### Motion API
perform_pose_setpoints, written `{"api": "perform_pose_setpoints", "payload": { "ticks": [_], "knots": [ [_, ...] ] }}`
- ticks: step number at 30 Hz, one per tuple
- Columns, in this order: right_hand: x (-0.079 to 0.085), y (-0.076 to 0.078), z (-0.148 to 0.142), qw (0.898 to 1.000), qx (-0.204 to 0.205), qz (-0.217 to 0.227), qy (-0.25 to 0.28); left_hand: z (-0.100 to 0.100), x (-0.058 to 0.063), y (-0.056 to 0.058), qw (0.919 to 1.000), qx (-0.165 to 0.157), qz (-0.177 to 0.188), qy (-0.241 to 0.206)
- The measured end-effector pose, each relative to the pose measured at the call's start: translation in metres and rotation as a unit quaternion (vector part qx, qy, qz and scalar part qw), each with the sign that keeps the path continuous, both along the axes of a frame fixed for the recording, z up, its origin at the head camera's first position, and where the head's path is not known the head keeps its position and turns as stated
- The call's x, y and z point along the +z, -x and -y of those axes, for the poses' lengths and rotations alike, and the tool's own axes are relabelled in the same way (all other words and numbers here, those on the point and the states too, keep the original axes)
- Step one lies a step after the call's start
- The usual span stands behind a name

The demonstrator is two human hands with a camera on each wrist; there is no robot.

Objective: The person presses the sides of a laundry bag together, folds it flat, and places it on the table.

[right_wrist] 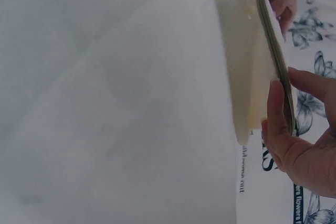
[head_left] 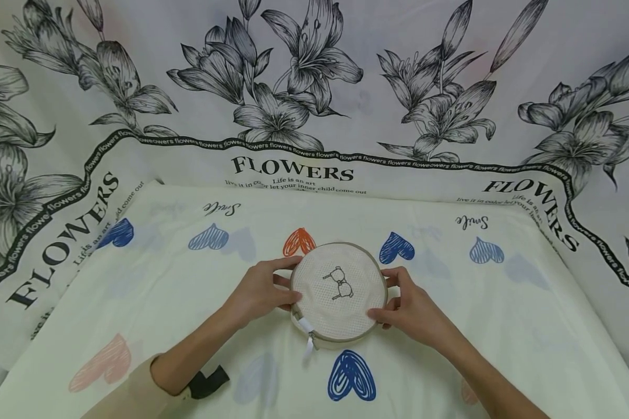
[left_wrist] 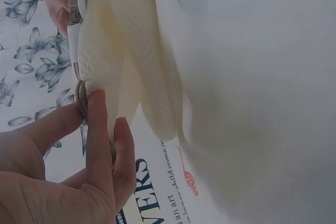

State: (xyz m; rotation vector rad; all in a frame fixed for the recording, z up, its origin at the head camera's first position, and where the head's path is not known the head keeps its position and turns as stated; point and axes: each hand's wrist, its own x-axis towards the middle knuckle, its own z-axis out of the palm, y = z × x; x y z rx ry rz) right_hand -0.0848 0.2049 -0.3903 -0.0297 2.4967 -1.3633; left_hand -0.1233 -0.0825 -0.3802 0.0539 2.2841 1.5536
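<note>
A round cream mesh laundry bag [head_left: 353, 311] with a zip around its edge is held up off the bedding, its face tilted toward the head camera. A small black line drawing resembling a bra [head_left: 340, 285] marks its face. My left hand [head_left: 259, 291] pinches the left rim, thumb on the front and fingers behind. On the opposite rim, my right hand [head_left: 411, 305] grips with thumb and fingers in the same manner. A white zip pull [head_left: 308, 344] dangles at the lower left. In the right wrist view, the olive zip [right_wrist: 273, 40] runs along the edge and loose mesh hangs behind.
Beneath lies a pale cloth [head_left: 178, 326] printed with hearts, its far edge beyond the bag. Behind it spreads a white sheet [head_left: 356, 116] with black lilies and lettering. A black strap [head_left: 209, 382] shows by the left sleeve.
</note>
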Motion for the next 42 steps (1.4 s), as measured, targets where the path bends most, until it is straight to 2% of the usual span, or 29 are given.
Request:
{"api": "perform_pose_setpoints", "payload": {
  "ticks": [12,19,27,30,32,34,37,42],
  "knots": [
    [-0.011,-0.001,0.0,1.0,0.014,-0.005,0.001,0.0,-0.01,0.001,1.0,0.005,0.004,-0.005],
    [-0.013,0.0,0.001,0.998,0.009,-0.024,-0.053,0.001,-0.016,0.003,0.9999,-0.007,-0.014,-0.002],
    [-0.016,0.0,0.002,0.998,0.002,-0.033,-0.061,0.0,-0.019,0.006,0.9991,-0.009,-0.031,0.029],
    [-0.016,-0.001,0.002,0.997,0.004,-0.036,-0.068,0.0,-0.019,0.005,0.996,-0.025,-0.059,0.062],
    [-0.015,-0.002,0.002,0.995,0.01,-0.045,-0.09,0.0,-0.019,0.003,0.9896,-0.05,-0.099,0.091],
    [-0.015,-0.003,0.001,0.991,0.014,-0.061,-0.119,-0.001,-0.018,0.0,0.9787,-0.076,-0.146,0.122],
    [-0.014,-0.006,0.001,0.98,0.025,-0.109,-0.167,-0.003,-0.017,-0.006,0.9566,-0.111,-0.21,0.169],
    [-0.012,-0.008,0.006,0.958,0.067,-0.193,-0.204,-0.008,-0.014,-0.016,0.9144,-0.145,-0.282,0.251]
  ]
}}
